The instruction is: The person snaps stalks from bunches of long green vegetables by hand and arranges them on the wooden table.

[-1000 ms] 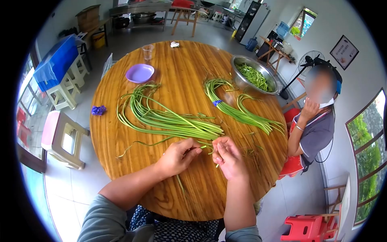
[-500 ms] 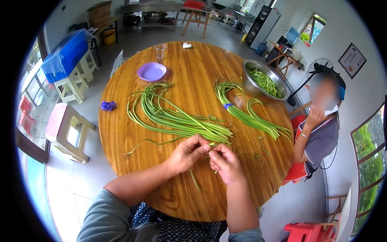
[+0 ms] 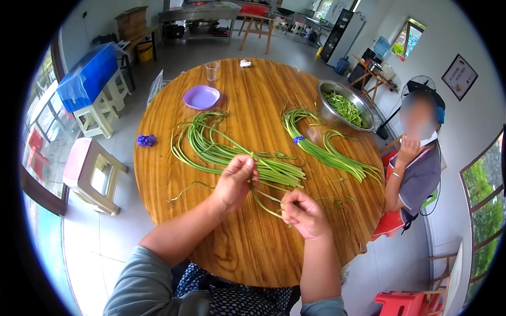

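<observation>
My left hand [image 3: 235, 181] is closed round a green stem above the near side of the round wooden table [image 3: 237, 253]. The stem sags in a curve to my right hand [image 3: 307, 215], whose fingers pinch its other end. Just beyond my hands lies a loose pile of long green stems [image 3: 211, 147]. To its right rests a smaller bundle [image 3: 327, 152] with a blue-purple tie [image 3: 299, 139] round it. A steel bowl [image 3: 328, 111] of cut green pieces [image 3: 343, 108] stands at the table's right edge.
A purple dish [image 3: 201, 98], a clear cup [image 3: 212, 71], white crumpled paper [image 3: 245, 63] and a purple bunch of ties [image 3: 146, 140] are on the table. Another person [image 3: 419, 168] sits at the right, a hand near the face. Stools [image 3: 95, 176] stand at the left.
My hands have moved apart from each other, my left up and leftward, my right slightly down. A stem now stretches between them. The view has shifted a little.
</observation>
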The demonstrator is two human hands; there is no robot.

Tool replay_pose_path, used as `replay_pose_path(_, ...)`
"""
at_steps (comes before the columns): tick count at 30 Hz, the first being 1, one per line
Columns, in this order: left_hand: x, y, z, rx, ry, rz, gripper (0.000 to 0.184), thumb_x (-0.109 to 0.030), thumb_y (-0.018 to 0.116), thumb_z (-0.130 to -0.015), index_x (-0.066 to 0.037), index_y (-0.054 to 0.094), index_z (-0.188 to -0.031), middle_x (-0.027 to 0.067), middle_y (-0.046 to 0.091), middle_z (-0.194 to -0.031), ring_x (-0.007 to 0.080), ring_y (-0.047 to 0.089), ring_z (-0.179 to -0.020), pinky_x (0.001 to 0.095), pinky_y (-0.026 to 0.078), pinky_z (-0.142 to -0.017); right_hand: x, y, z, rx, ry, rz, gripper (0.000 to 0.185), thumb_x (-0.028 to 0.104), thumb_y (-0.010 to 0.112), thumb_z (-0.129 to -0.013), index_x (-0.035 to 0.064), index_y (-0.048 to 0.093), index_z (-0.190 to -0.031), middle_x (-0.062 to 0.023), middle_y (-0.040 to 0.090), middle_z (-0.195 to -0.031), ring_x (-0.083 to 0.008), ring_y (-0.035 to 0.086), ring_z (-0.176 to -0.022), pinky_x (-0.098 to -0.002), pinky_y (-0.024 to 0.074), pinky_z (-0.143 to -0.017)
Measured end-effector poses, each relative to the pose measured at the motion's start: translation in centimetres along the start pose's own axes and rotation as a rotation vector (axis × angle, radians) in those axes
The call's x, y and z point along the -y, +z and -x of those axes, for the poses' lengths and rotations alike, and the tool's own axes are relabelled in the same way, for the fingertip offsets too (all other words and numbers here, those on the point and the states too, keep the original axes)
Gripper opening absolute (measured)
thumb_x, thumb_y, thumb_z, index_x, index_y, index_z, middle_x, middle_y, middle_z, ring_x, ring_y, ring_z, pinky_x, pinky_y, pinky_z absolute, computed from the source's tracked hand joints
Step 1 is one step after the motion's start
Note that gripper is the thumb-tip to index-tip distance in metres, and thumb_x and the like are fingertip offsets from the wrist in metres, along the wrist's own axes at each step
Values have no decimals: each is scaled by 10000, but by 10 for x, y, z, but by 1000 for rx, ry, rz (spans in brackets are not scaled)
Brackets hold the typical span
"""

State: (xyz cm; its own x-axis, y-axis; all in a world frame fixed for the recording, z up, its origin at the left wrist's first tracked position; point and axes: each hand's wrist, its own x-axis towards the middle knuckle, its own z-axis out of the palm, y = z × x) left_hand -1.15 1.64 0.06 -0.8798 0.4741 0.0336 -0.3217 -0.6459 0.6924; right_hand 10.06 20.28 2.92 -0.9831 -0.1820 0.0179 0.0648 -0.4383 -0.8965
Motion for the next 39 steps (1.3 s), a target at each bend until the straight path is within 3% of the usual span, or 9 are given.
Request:
replay_pose_path(4,-8,-10,-7,-37,29,-1,114,-192,501,-1028,-139,594,-1068,-14,508,-811,101,411,-663,246,358,-619,26,-3,15,205,-318,-274,76,48,614,-937,52,574,-1002,-57,531,-908,-96,422,-632,-246,327,-555)
replay_pose_path(9,-2,-1,0,56,-5,-186,188,-107,484,-1015,-88,572,-1180,-24,513,-848,81,411,-703,217,348,-654,72,-2,86,-159,-575,94,147,82,644,-927,49,557,-1040,-70,564,-881,-106,446,-636,-257,360,-556)
replay_pose_path(14,7,3,11,114,-29,-412,197,-162,479,-1034,-111,580,-1195,-14,562,-863,79,483,-722,228,399,-635,78,-23,200,-623,-529,410,133,45,639,-922,37,558,-1028,-65,580,-800,-100,463,-618,-246,368,-553)
replay_pose_path(17,8,6,16,187,-27,-480,262,-178,475,-1039,-114,544,-1283,-16,537,-864,69,428,-697,196,354,-615,69,-45,253,-1176,-91,758,126,15,644,-893,34,597,-1008,-36,613,-791,-105,513,-612,-247,406,-566)
replay_pose_path(23,14,10,20,301,-89,-541,97,-119,445,-1042,-80,516,-1094,-8,541,-895,85,426,-749,214,373,-683,3,-151,337,-1213,369,1840,180,170,625,-933,23,657,-1032,-124,672,-880,-247,654,-787,-340,506,-730)
replay_pose_path(26,18,10,27,273,-152,-536,96,-106,502,-1021,-71,550,-1097,24,607,-931,104,542,-805,246,456,-711,-6,-181,342,-1183,3,2142,130,152,617,-940,47,672,-994,-60,622,-752,-146,564,-693,-286,476,-664)
replay_pose_path(28,25,10,29,324,-77,-503,116,-108,519,-1015,-64,551,-1118,34,625,-915,122,568,-783,273,489,-711,3,-165,304,-1322,-28,1534,213,218,595,-971,31,676,-1033,-113,678,-908,-231,640,-791,-313,500,-756)
replay_pose_path(34,19,14,32,450,-142,-611,146,-126,529,-1013,-31,554,-1121,24,614,-895,109,567,-818,250,492,-757,31,-16,122,-836,-206,824,250,247,583,-994,37,657,-1108,-35,654,-954,-113,613,-885,-273,491,-795)
replay_pose_path(39,15,16,34,460,-129,-645,117,-122,535,-1011,-27,568,-1070,16,603,-890,100,550,-831,239,468,-779,30,26,26,-424,-291,1093,234,235,617,-976,12,595,-1043,-33,587,-842,-104,531,-768,-248,442,-710)
